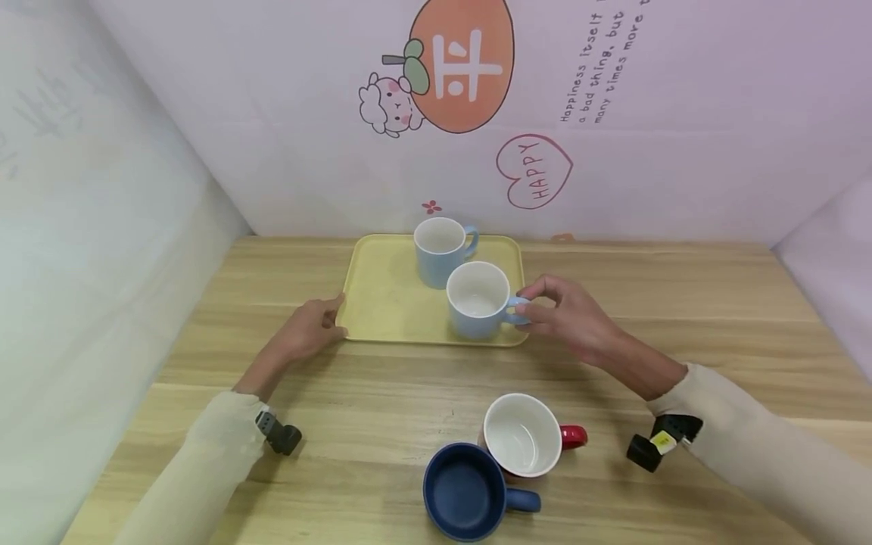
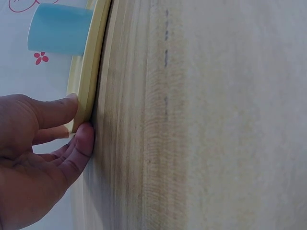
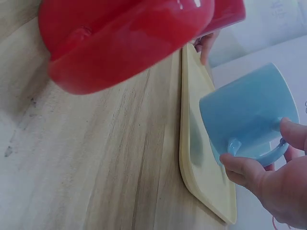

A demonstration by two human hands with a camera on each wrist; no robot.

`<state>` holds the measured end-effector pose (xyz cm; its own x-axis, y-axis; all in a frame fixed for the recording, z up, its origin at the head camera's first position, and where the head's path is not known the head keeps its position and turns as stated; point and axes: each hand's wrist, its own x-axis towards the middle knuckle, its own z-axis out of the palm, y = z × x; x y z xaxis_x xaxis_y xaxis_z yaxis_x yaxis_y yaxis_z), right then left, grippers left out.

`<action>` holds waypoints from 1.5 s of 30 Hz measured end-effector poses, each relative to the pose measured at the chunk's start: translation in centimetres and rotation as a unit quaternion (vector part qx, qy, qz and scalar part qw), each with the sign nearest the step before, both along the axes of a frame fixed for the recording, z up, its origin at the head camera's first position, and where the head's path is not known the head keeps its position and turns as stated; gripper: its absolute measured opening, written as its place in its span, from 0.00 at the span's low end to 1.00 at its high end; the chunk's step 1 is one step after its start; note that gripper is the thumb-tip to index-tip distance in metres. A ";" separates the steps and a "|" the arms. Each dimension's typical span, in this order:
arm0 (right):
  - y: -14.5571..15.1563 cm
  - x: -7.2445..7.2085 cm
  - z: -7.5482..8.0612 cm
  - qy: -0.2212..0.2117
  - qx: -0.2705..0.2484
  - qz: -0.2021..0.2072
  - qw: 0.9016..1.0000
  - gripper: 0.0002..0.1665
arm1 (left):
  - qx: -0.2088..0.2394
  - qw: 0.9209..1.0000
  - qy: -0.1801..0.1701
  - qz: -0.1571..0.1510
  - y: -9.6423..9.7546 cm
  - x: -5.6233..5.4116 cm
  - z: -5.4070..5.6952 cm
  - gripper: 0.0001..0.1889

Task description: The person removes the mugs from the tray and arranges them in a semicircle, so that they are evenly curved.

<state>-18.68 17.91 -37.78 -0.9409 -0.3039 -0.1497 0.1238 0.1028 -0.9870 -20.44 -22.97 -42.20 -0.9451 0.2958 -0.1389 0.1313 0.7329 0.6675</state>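
One pale-blue, white-lined, ceramic-looking mug (image 1: 439, 253) is sitting upright toward the far side of a flat, yellow, rectangular tray (image 1: 375, 295), and its lookalike, a second pale-blue mug with a white inside (image 1: 479, 301), is standing upright over the tray's near right part. The person's right hand (image 1: 567, 318) is holding that nearer one by the handle, thumb and fingers pinching the loop from the right. Whether the base is actually touching the tray, I honestly can't tell from here. Over on the left, the left hand (image 1: 312, 327) is pinching the tray's near left corner between thumb and fingers, so I'm guessing it's steadying the thing.

Nearer on the wood-grain table (image 1: 381, 409), a round red mug with a white inside (image 1: 523, 435) is pointing its handle right, and a round navy-blue mug (image 1: 463, 492) is sitting just beside it, nearer and to the left, handle also going right.

If you're asking me, the step being worked on is placing that held mug. The next move is probably calling for settling the base flat, then loosening the pinch and easing the fingers off to the right without snagging the handle.
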 end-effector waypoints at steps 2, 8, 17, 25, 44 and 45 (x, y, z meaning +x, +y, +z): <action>0.3 0.2 0.0 -0.004 0.001 0.004 1.000 0.10 | 0.001 1.000 -0.001 0.002 0.0 0.0 -0.2 0.35; 1.1 0.9 0.1 -0.021 -0.013 0.011 1.000 0.11 | 0.005 1.000 -0.006 0.003 -0.1 0.1 -0.3 0.35; 2.5 1.9 -0.1 -0.018 -0.037 0.009 0.999 0.10 | 0.003 1.000 -0.004 0.002 -0.2 0.2 -0.2 0.35; 3.2 2.7 0.1 -0.024 -0.008 0.016 1.000 0.06 | -0.005 1.000 0.001 0.000 -0.3 0.2 -0.1 0.35; 4.5 4.4 -0.6 -0.025 -0.004 0.024 0.999 0.03 | -0.010 1.000 0.006 -0.005 -0.1 -0.1 0.0 0.35; 4.7 4.5 -0.6 -0.023 -0.005 0.025 0.999 0.02 | -0.009 1.000 0.007 -0.006 -0.1 -0.1 0.0 0.35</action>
<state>-14.21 22.62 -38.42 -0.9166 -0.3527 -0.1886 0.1635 0.0998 -0.9815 -20.55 -23.04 -42.24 -0.9434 0.3049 -0.1308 0.1495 0.7427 0.6527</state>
